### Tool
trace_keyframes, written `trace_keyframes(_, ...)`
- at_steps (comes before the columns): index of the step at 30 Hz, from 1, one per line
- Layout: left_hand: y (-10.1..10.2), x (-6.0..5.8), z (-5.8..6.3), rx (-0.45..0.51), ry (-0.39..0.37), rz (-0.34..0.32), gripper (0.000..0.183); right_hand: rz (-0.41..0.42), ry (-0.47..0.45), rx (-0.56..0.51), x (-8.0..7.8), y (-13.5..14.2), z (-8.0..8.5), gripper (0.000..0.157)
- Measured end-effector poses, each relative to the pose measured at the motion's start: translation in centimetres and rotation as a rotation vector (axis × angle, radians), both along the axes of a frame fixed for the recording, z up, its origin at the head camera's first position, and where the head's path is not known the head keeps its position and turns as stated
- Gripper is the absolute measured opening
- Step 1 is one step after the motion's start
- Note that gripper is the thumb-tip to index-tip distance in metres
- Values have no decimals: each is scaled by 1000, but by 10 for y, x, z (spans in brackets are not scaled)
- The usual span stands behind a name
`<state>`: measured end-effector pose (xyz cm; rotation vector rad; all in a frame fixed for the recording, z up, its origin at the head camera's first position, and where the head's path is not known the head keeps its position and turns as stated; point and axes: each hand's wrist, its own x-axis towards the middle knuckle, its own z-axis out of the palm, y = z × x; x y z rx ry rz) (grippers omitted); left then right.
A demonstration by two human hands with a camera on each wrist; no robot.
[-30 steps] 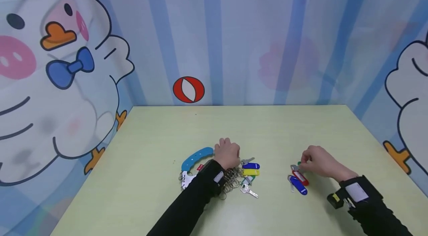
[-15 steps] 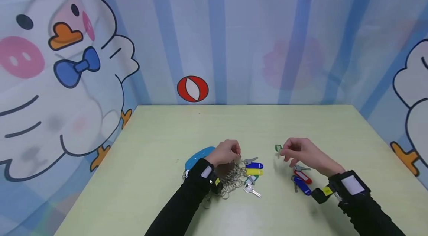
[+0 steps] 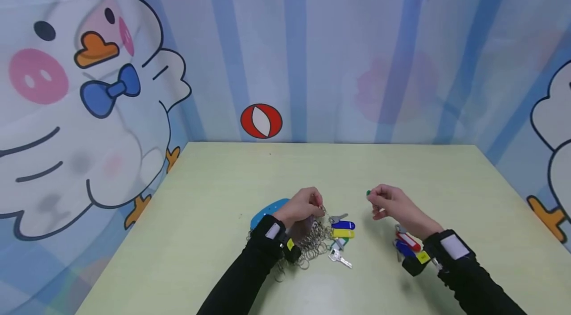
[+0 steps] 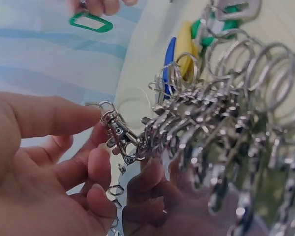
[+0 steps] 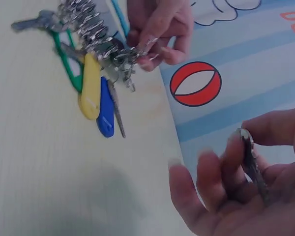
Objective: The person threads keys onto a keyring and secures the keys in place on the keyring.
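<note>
My left hand (image 3: 304, 204) pinches a metal swivel clasp (image 4: 119, 132) by its ring, at the end of a row of clasps and key rings (image 3: 314, 240). These belong to a blue curved holder (image 3: 267, 210), mostly hidden under the left arm. Off to the right, my right hand (image 3: 390, 201) is raised above the table, a key (image 5: 253, 167) held between thumb and fingers. From the key dangles a green-framed tag (image 4: 91, 22), of which the head view shows only a small bit. Keys with blue (image 3: 343, 224), yellow (image 3: 343, 233) and green (image 3: 340, 244) tags lie beside the rings.
Below the right forearm lie keys with a red tag (image 3: 409, 242) and a blue tag (image 3: 403, 248). A bare silver key (image 3: 340, 258) points toward the front of the pale table (image 3: 285, 166). Printed cloth stands behind the table.
My right hand has lifted the green-tagged key from the right pile and carried it left. My left hand has gone from resting over the holder to pinching and raising a clasp.
</note>
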<state>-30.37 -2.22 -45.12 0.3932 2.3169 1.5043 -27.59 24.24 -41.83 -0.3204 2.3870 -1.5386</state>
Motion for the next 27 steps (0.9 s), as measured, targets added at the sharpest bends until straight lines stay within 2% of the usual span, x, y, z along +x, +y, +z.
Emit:
trace_keyframes(4, -1, -1, -3, 70, -25, 3, 15, -66, 108, 156, -1, -7, -6, 26)
trace_keyframes(7, 0, -2, -2, 50, -22, -6, 19, -111, 162, 232, -2, -12, -8, 23)
trace_keyframes(9, 0, -2, -1, 17, -15, -15, 21, -120, 148, 202, -3, -16, -9, 23)
trace_keyframes(11, 1, -3, -1, -18, -6, -25, 22, -114, 115, 130, -4, -19, -11, 25)
trace_keyframes(15, -1, -3, -1, -42, 14, -28, 22, -51, -23, -48, -11, -29, -18, 27)
trace_keyframes(18, -3, -3, -1, -31, 13, -21, 21, 25, -90, -34, -17, -42, -26, 28)
trace_keyframes(22, -4, -1, -2, -1, 6, -17, 19, 128, -51, 101, -23, -60, -37, 23)
trace_keyframes(27, -6, 0, 0, 26, 33, -40, 17, 202, 74, 159, -23, -76, -37, 17)
